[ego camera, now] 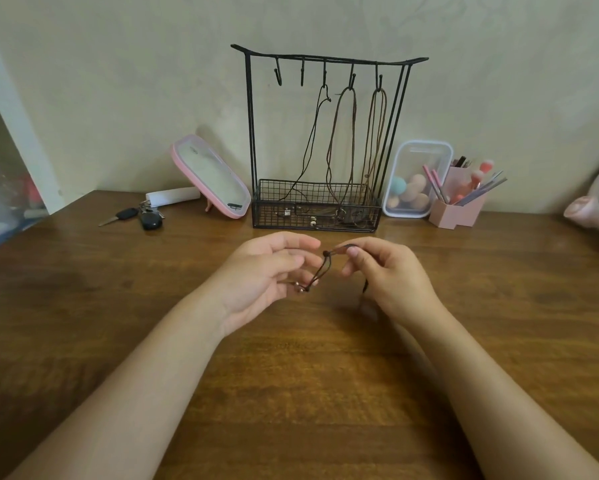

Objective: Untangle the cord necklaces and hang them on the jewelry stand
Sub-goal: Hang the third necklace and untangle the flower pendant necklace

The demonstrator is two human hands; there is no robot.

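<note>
**While two hands work one cord, three hang on the stand**

Where the hands meet over the table, the right hand (388,275) pinches a dark cord necklace (320,271) between thumb and forefinger, just beside a round dark bead (325,253). Its other fingers are curled in. A loose strand of the cord shows below that palm. From the bead a doubled length runs down and left to the left hand (263,275). That hand's lower fingers curl round the end carrying the small pale beads (298,288). Left thumb and forefinger are loose and apart, tips near the dark bead.

Outward: both forearms enter from the bottom corners. The wood of the table (291,393) shows wide between them and to either side. Only a narrow strip of wood lies between the fingertips and the jewelry stand (250,133), straight ahead at the wall.

Three of the stand's hooks (352,79) carry cords: a black cord (312,140), a brown cord (330,150) and a lighter brown cord (372,133). Their lower ends drop into the mesh basket (274,194) at the stand's foot.

Left of the stand a pink mirror (211,178) leans back, near the basket's corner. Beyond it lie a white tube (173,196) and keys (135,216). The table's left edge slants away just past the keys.

Right of the stand, close by, are a clear box of sponges (412,181) and a pink brush holder (459,213). A pink rounded object (592,202) is cut by the right frame edge.
</note>
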